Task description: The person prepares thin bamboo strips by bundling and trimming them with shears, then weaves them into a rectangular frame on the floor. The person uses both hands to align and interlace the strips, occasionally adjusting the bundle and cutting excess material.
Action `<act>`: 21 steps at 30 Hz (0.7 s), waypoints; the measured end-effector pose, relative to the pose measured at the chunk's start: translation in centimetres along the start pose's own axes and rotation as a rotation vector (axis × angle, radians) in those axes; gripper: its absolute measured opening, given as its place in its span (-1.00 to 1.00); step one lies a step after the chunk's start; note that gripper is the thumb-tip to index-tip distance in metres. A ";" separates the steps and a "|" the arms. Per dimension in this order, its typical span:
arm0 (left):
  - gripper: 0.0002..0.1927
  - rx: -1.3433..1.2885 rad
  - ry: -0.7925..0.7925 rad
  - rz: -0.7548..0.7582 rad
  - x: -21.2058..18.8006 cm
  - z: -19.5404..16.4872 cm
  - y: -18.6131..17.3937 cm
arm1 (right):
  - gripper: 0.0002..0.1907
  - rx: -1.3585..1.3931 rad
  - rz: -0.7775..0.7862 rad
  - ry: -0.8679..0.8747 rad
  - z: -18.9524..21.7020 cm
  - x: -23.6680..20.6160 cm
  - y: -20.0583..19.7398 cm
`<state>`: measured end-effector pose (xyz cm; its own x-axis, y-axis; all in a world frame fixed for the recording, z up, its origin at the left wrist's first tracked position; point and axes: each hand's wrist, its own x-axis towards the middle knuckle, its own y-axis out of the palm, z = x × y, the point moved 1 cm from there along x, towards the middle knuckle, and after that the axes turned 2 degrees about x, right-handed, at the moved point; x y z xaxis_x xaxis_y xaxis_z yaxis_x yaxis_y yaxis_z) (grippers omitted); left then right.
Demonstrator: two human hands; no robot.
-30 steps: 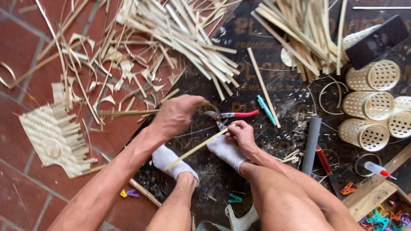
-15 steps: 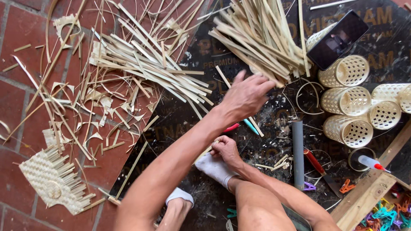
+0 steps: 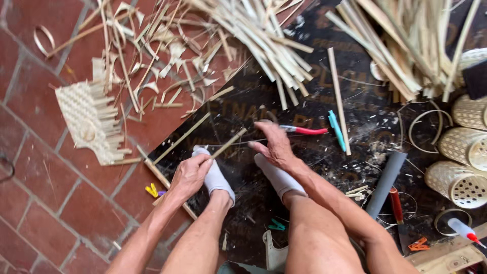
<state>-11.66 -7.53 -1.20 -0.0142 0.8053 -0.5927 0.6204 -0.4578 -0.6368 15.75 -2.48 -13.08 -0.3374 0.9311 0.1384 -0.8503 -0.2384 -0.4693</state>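
I see my left hand closed around a thin bamboo strip, angled across the white-socked feet as a rest, while my right hand curls loosely over red-handled pliers on the black mat.

Faded print on black floor board.

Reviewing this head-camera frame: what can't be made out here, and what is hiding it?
- Red-handled tool: its working end is hidden under the right hand.
- Left hand: holds a bamboo strip; the lower end of the strip is covered by the fingers.
- Woven baskets: cut off by the right edge.
- Dark block: cut by the right edge, kind unclear.
- Small glue bottle: too small for detail.
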 end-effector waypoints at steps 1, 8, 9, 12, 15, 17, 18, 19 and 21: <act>-0.72 -0.052 -0.052 -0.032 -0.3 1.6 0.2 | -0.40 -0.184 0.065 -0.036 -0.4 -0.5 0.2; -0.77 -0.254 -0.005 -0.176 0.4 9.9 6.4 | -0.62 -0.701 0.089 -0.034 -2.4 -4.6 -1.8; -0.78 -0.267 0.099 -0.262 0.6 10.6 7.2 | -0.64 -0.750 0.055 -0.037 -2.0 -5.2 -2.9; -0.80 -0.362 0.185 -0.416 0.8 12.7 8.7 | -0.56 -0.815 0.137 0.021 -0.6 -6.4 -4.7; -0.77 -0.490 0.046 -0.490 0.6 15.0 8.9 | -0.40 -0.753 0.202 0.076 0.3 -5.2 -4.3; -0.75 -0.575 -0.069 -0.496 0.2 16.3 8.9 | -0.27 -0.671 0.208 0.190 -0.2 -2.7 -2.2; -0.74 -0.613 -0.123 -0.498 -0.1 16.8 9.0 | -0.33 -0.696 0.254 0.210 -0.7 -1.1 -1.2; -0.74 -0.647 -0.176 -0.501 -0.3 17.2 9.1 | -0.39 -0.717 0.297 0.229 -1.3 0.7 0.0; -0.73 -0.700 -0.216 -0.521 -0.6 17.2 9.7 | -0.59 -0.813 0.438 0.217 -2.1 3.6 1.6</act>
<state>-19.09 -18.98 -15.52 -0.5305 0.7259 -0.4378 0.8292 0.3370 -0.4459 14.00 1.06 -15.14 -0.4076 0.8549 -0.3211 -0.0965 -0.3900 -0.9157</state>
